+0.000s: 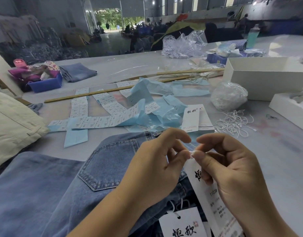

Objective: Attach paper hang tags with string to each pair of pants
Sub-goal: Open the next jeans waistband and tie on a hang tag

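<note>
Blue jeans [65,182] lie on the table in front of me, back pocket up. Over their waistband, my left hand [157,168] and my right hand [232,171] meet fingertip to fingertip and pinch the small white string ends at the top of a long white paper hang tag [214,200]. The tag hangs down between my hands with black characters printed on it. Lower down, a second white tag [181,224] with its string lies on the jeans.
A stack of blank tags [197,118] and loose white strings [234,124] lie just beyond my hands. Blue backing paper and sticker strips [103,117] cover the middle. A bag of strings [228,95], white boxes [260,77], cream pants [12,124] and a blue bin [46,83] stand around.
</note>
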The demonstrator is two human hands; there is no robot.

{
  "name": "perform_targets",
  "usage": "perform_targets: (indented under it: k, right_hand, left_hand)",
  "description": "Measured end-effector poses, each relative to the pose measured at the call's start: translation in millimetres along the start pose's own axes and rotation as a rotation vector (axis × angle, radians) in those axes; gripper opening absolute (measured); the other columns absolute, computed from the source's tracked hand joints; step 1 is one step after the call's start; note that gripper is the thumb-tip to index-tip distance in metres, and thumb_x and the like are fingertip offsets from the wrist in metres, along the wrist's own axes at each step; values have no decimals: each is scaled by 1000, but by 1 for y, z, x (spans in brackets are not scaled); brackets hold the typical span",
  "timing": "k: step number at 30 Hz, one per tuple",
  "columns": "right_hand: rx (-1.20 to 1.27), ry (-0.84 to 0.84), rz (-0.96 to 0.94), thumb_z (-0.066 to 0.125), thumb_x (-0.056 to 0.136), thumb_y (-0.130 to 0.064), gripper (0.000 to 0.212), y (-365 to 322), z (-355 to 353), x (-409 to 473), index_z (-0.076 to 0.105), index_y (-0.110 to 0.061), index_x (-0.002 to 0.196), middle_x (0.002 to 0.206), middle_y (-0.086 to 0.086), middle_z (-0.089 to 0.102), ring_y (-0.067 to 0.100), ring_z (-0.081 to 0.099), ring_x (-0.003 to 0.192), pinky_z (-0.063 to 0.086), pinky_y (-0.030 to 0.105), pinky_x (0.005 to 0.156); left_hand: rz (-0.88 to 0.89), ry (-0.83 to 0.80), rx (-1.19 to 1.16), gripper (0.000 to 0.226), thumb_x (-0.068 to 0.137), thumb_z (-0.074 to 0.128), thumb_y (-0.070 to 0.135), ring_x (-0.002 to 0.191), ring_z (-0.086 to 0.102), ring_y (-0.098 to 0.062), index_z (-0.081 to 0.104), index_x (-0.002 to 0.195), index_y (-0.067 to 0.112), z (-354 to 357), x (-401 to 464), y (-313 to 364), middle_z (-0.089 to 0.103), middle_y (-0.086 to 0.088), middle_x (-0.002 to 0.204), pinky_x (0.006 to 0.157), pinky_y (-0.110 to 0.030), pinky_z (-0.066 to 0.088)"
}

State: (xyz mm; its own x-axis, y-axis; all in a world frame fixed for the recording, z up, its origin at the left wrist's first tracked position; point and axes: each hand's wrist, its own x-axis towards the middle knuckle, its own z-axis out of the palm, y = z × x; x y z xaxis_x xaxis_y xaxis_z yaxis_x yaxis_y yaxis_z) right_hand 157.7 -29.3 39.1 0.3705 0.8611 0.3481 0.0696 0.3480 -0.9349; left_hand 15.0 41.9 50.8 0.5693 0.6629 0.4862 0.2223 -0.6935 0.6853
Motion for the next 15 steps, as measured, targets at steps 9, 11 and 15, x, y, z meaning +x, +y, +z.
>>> perform_targets:
  k: [9,11,15]
  right_hand:
    - [-22,-19,-14,69,73,-20,23,4,0,-1,69,-31,94,75,1,64,9,51,46,45,19,45]
    - [-4,-15,-16,69,73,-19,23,4,0,0,68,-31,93,75,0,63,9,51,46,44,20,44]
    - [-15,-32,-15,68,74,-19,23,4,0,-1,68,-33,91,74,0,63,10,51,46,44,18,45]
  left_hand:
    - [38,-15,15,26,88,64,23,58,53,-10,48,104,37,0,-1,1,64,20,86,47,-13,37]
    - [31,-15,-5,27,88,65,23,57,53,-8,48,104,37,0,-1,0,65,20,85,49,-11,36]
    - [33,-29,10,28,89,64,22,57,53,-9,47,105,37,0,-1,-1,64,19,84,48,-11,35]
